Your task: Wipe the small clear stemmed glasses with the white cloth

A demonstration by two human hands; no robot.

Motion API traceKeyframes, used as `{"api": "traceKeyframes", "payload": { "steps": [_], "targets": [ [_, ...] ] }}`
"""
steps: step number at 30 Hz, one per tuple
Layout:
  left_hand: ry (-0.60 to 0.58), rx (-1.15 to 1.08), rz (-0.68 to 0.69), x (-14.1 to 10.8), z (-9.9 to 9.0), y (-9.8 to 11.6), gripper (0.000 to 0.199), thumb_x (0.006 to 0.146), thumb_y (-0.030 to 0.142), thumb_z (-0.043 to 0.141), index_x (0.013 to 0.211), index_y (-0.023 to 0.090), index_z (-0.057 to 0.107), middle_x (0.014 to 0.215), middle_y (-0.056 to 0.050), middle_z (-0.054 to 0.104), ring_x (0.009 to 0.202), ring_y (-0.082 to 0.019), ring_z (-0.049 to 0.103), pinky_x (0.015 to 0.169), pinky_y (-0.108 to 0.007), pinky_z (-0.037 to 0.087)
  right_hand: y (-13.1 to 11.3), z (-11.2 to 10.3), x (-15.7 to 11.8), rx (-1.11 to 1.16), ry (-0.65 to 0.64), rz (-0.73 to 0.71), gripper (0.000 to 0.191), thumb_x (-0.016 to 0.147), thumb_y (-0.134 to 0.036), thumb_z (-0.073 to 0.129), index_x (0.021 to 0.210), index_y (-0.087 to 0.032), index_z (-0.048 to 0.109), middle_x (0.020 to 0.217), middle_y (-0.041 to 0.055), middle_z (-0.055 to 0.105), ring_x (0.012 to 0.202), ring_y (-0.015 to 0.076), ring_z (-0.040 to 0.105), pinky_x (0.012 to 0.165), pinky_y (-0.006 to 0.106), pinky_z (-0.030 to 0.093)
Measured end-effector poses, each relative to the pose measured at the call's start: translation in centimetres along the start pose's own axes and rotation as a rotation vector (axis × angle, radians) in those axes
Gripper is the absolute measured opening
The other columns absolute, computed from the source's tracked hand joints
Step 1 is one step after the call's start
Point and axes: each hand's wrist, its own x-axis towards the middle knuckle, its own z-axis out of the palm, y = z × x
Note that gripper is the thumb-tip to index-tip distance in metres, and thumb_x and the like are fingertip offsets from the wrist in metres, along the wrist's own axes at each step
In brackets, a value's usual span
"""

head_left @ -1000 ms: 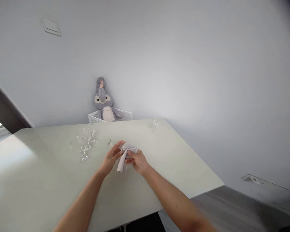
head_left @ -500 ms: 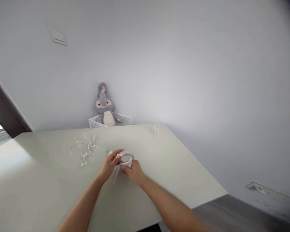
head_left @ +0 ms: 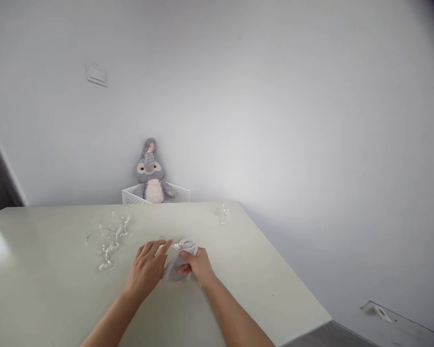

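Observation:
My right hand [head_left: 199,266] is closed on a light grey cloth [head_left: 174,271], thumb on top, with the cloth bunched around a clear glass [head_left: 181,244]. Most of that glass is hidden by the cloth and fingers. Just left of it is my left hand [head_left: 148,267], palm down, fingers stretched out and apart, their tips close to the glass edge. Whether they touch it I cannot tell. To the left, several clear stemmed glasses [head_left: 105,250] stand upright in a group.
One small stemmed glass [head_left: 224,212] stands near the far right corner of the pale table [head_left: 256,284]. Behind the far edge, a grey plush toy [head_left: 154,180] sits in a white perforated basket [head_left: 181,193] against the wall [head_left: 292,120].
My left hand has loosened from its pinch at the glass and shifted left, fingers stretching out. My right hand still grips the cloth. The view has tilted up and turned slightly right.

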Motion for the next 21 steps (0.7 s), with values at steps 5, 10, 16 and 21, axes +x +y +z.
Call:
{"api": "traceKeyframes", "payload": {
  "steps": [5, 10, 16, 21],
  "targets": [
    [-0.028, 0.184, 0.198, 0.3, -0.8, 0.1, 0.038, 0.082, 0.021, 0.044, 0.119, 0.031, 0.049, 0.097, -0.005, 0.063, 0.109, -0.024, 0.046, 0.101, -0.049, 0.014, -0.7, -1.2, 0.0, 0.247, -0.181, 0.131, 0.044, 0.058, -0.047, 0.070, 0.081, -0.011, 0.061, 0.060, 0.0044, 0.062, 0.039, 0.0100, 0.053, 0.037, 0.019, 0.038],
    [-0.194, 0.030, 0.099, 0.2, -0.9, 0.1, 0.033, 0.082, 0.034, 0.046, 0.113, 0.028, 0.055, 0.065, -0.003, 0.060, 0.070, -0.018, 0.055, 0.085, -0.039, 0.035, -1.2, -2.5, -1.0, -0.052, -0.359, 0.039, 0.038, 0.060, -0.043, 0.069, 0.079, -0.011, 0.062, 0.058, 0.0030, 0.061, 0.046, 0.0136, 0.056, 0.045, 0.024, 0.043],
    [-0.535, -0.585, -0.207, -0.2, -0.9, 1.5, 0.042, 0.077, 0.044, 0.048, 0.113, 0.025, 0.056, 0.061, 0.001, 0.055, 0.055, -0.011, 0.046, 0.055, -0.022, 0.037, -6.5, -6.6, -3.7, -0.902, -0.453, -0.496, 0.014, 0.074, -0.025, 0.054, 0.070, -0.020, 0.065, 0.076, 0.0009, 0.066, 0.074, 0.0176, 0.059, 0.071, 0.029, 0.043],
    [-0.601, -0.900, -0.388, 0.1, -1.4, 1.4, 0.048, 0.074, 0.046, 0.048, 0.110, 0.015, 0.057, 0.055, 0.002, 0.046, 0.050, -0.008, 0.040, 0.048, -0.020, 0.033, -11.8, -9.4, -7.0, -1.291, -0.211, -0.730, 0.031, 0.082, -0.019, 0.039, 0.100, -0.027, 0.062, 0.101, 0.0027, 0.064, 0.090, 0.0194, 0.057, 0.082, 0.034, 0.040]
  ]
}}
